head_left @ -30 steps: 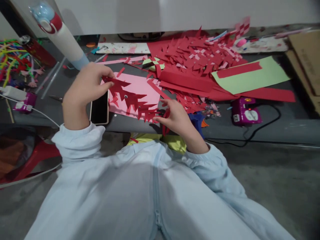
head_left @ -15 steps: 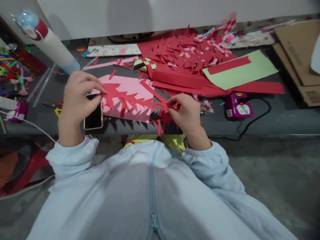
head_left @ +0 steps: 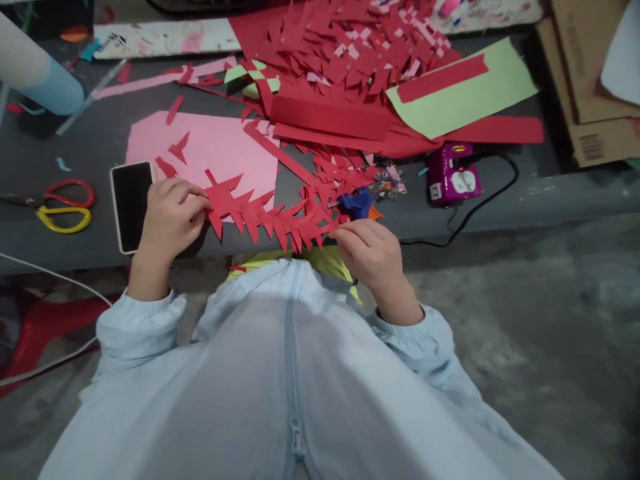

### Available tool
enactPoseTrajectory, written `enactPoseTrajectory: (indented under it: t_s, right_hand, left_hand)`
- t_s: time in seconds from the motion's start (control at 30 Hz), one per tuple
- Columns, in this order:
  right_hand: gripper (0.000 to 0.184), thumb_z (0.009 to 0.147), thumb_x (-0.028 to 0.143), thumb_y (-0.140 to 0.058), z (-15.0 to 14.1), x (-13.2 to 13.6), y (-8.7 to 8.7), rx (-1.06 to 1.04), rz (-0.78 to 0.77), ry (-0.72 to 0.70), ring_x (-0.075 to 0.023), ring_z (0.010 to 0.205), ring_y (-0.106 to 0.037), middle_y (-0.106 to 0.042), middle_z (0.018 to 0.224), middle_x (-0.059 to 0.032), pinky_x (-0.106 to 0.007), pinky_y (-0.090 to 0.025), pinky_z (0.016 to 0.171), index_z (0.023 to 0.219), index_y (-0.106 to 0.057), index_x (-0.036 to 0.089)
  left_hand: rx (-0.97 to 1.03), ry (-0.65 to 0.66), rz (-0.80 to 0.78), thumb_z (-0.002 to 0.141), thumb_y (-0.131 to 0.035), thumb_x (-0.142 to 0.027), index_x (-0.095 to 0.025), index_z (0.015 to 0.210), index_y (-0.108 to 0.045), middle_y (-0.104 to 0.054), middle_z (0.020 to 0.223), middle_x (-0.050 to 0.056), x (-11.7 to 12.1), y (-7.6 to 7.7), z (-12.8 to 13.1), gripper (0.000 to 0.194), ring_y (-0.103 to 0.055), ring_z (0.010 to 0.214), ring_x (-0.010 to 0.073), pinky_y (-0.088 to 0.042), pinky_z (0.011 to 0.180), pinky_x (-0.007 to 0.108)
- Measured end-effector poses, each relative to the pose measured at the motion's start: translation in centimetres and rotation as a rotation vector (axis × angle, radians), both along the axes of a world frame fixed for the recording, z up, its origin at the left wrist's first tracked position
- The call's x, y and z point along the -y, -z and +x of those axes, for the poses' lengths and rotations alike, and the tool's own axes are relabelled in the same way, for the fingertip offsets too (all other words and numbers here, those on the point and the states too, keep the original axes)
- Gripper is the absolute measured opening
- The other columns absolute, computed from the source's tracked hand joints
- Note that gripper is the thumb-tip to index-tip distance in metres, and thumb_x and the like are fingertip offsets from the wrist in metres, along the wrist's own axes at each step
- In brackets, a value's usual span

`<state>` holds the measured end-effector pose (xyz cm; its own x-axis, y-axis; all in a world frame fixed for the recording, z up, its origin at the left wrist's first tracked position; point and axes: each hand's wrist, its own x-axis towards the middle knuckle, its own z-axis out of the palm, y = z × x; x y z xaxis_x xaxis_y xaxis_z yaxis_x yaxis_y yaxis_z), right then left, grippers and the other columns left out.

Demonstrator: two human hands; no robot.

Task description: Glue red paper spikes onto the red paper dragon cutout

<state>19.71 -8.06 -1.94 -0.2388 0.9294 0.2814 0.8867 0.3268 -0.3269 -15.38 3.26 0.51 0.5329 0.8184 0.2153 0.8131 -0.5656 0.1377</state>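
A long spiky chain of folded red paper stretches between my two hands, above the table's front edge. My left hand pinches its left end, close to a phone with a dark screen. At the other end, my right hand pinches the chain's tip between thumb and fingers. Behind the chain lies a pink paper sheet with small red scraps on it. A blue glue gun rests just beyond my right hand, beside a heap of red paper pieces.
Scissors with red and yellow handles lie at the left. A bottle stands behind them. Green paper, a purple box with a black cable and cardboard occupy the right. A red paper pile fills the back.
Both hands have come lower and nearer my body with the red paper chain, which now hangs over the table's front edge. The view has tilted down, and the glue gun and scissors show more fully.
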Motion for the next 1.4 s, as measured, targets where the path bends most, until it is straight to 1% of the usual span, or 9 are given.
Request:
enactPoseTrajectory:
  t_s: [0.17,0.33,0.43,0.53,0.7,0.83,0.97,1.3,1.4]
  right_hand:
    - [0.029,0.099,0.022,-0.045,1.0,1.7,0.0,-0.027,0.015,0.070,-0.0200,0.087,-0.068,-0.077,0.089,-0.0091,-0.035,-0.051,0.079,0.086,-0.071,0.024]
    - [0.030,0.100,0.023,-0.044,1.0,2.4,0.0,-0.050,0.018,0.084,-0.0196,0.087,-0.068,-0.077,0.090,-0.0086,-0.035,-0.052,0.081,0.088,-0.071,0.024]
    - [0.026,0.100,0.025,-0.046,0.9,2.8,0.3,-0.051,-0.051,0.078,-0.0206,0.089,-0.067,-0.075,0.093,-0.0089,-0.036,-0.052,0.084,0.094,-0.072,0.025]
    - [0.024,0.100,0.027,-0.048,0.7,3.0,0.8,-0.045,-0.077,0.034,-0.0215,0.091,-0.065,-0.074,0.097,-0.0092,-0.038,-0.051,0.084,0.102,-0.072,0.025]
    - [0.024,0.100,0.025,-0.049,0.2,2.9,1.5,-0.022,0.002,-0.025,-0.0215,0.088,-0.062,-0.072,0.094,-0.0106,-0.036,-0.049,0.081,0.106,-0.073,0.021]
    - [0.021,0.099,0.025,-0.054,-0.4,2.4,2.0,0.067,0.183,-0.060,-0.0203,0.079,-0.057,-0.071,0.086,-0.0100,-0.034,-0.046,0.074,0.099,-0.074,0.017]
    - [0.017,0.097,0.020,-0.058,-0.8,1.8,2.7,0.132,0.320,-0.061,-0.0192,0.078,-0.055,-0.072,0.084,-0.0085,-0.033,-0.042,0.071,0.097,-0.074,0.016]
    - [0.018,0.096,0.014,-0.058,-0.4,2.0,2.7,0.153,0.324,-0.126,-0.0157,0.076,-0.055,-0.075,0.083,-0.0024,-0.032,-0.038,0.069,0.085,-0.070,0.020]
    - [0.023,0.098,0.016,-0.055,-0.3,2.4,2.4,0.148,0.261,-0.135,-0.0154,0.076,-0.056,-0.074,0.081,-0.0029,-0.032,-0.038,0.068,0.080,-0.070,0.020]
  left_hand:
    - [-0.043,-0.025,-0.002,0.095,-0.050,-0.027,-0.029,0.096,-0.070,-0.073,0.112,0.006,0.0,-0.1,-0.3,0.020,-0.062,0.114,0.0300,-0.046,0.098,0.053]
    - [-0.047,-0.032,0.041,0.095,-0.048,-0.024,-0.030,0.099,-0.070,-0.073,0.110,0.005,0.8,-1.1,0.4,0.023,-0.062,0.113,0.0308,-0.047,0.096,0.055]
    - [0.004,0.035,0.063,0.095,-0.049,-0.022,-0.027,0.101,-0.070,-0.073,0.109,0.006,1.9,-1.9,2.5,0.022,-0.063,0.108,0.0295,-0.048,0.094,0.052]
    - [0.035,0.173,-0.015,0.097,-0.045,-0.020,-0.023,0.103,-0.071,-0.073,0.111,0.009,3.3,-2.2,5.9,0.027,-0.063,0.109,0.0278,-0.049,0.094,0.048]
    - [0.054,0.385,-0.164,0.099,-0.041,-0.021,-0.021,0.104,-0.071,-0.074,0.112,0.009,5.4,-1.2,11.1,0.030,-0.062,0.113,0.0263,-0.048,0.094,0.043]
    - [0.070,0.425,-0.153,0.100,-0.043,-0.024,-0.016,0.119,-0.067,-0.070,0.125,0.012,6.3,0.1,13.2,0.032,-0.057,0.123,0.0277,-0.044,0.101,0.043]
    - [0.049,0.421,-0.104,0.098,-0.050,-0.027,-0.013,0.129,-0.064,-0.066,0.136,0.013,6.5,0.9,14.1,0.037,-0.055,0.127,0.0297,-0.040,0.106,0.046]
    - [-0.002,0.406,-0.082,0.099,-0.048,-0.025,-0.013,0.127,-0.067,-0.070,0.130,0.011,6.5,1.9,14.7,0.036,-0.058,0.124,0.0293,-0.038,0.110,0.048]
    - [0.002,0.401,-0.082,0.099,-0.047,-0.023,-0.013,0.128,-0.067,-0.071,0.127,0.011,6.6,2.0,14.7,0.036,-0.057,0.125,0.0293,-0.038,0.111,0.049]
